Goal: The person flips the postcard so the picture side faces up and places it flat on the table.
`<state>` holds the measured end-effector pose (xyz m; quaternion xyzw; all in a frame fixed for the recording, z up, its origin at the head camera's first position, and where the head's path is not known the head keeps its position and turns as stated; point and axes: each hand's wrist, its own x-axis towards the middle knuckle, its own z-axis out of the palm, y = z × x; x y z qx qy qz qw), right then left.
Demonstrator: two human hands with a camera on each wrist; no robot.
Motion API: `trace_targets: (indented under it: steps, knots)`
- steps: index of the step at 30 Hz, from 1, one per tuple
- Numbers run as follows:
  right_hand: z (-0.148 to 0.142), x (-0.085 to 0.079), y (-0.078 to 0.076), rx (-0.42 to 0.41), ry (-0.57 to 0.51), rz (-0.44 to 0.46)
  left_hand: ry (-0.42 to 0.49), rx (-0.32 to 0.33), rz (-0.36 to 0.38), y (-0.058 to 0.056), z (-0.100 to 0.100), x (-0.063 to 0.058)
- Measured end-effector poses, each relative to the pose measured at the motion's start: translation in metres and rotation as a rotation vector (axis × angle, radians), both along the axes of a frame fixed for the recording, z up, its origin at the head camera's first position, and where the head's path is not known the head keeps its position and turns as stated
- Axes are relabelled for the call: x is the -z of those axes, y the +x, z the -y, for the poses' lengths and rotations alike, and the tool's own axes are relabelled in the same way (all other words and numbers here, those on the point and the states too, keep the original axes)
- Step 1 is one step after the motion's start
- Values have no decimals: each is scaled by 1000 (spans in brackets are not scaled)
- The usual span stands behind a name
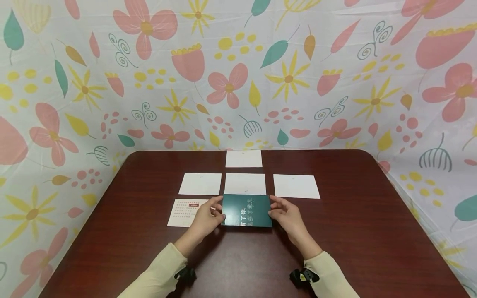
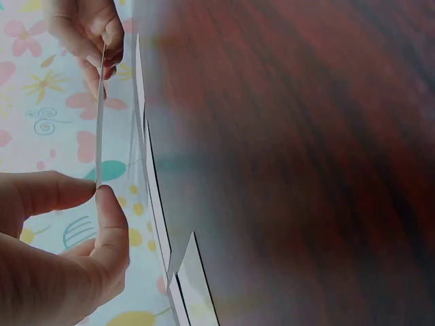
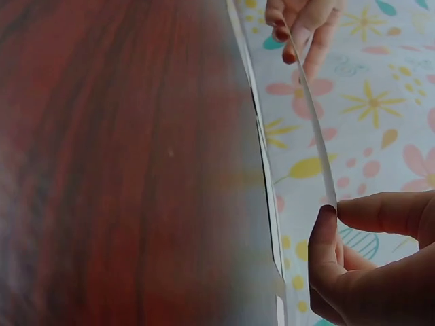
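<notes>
A dark green card (image 1: 246,211) with pale handwritten-style characters is held above the table between both hands. My left hand (image 1: 207,216) pinches its left edge between thumb and fingers. At the opposite edge, my right hand (image 1: 290,218) pinches it the same way. Both wrist views catch the card (image 2: 100,129) (image 3: 318,136) nearly edge-on, raised off the tabletop and slightly bowed. Just beyond it lies a white card (image 1: 245,183), partly covered in the head view. A cream card (image 1: 182,212) with red and dark print lies on the table, partly behind my left hand.
More white cards lie flat: one at the left (image 1: 200,183), one at the right (image 1: 296,186), one at the far table edge (image 1: 244,159). The dark reddish-brown table (image 1: 357,248) meets a flower-printed cloth (image 1: 238,82) at the back and sides.
</notes>
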<state>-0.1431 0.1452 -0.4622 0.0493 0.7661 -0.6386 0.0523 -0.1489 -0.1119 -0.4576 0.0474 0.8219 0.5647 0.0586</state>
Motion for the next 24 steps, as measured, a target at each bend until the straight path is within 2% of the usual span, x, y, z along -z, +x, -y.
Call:
trace_targets:
  steps: [8,12,16,21,24]
  knots:
    - [-1,-1,-6,-65,63,14,-55,56,11,-6,1,4]
    - [0,-1,-10,-106,113,38,-111,99,19,-10,-1,8]
    - [0,-1,-14,-148,169,62,-210,135,7,-13,-4,10]
    - [1,-1,-19,-181,231,91,-375,151,-45,-18,-7,10]
    - [2,0,-21,-193,277,107,-431,163,-60,-21,-8,10]
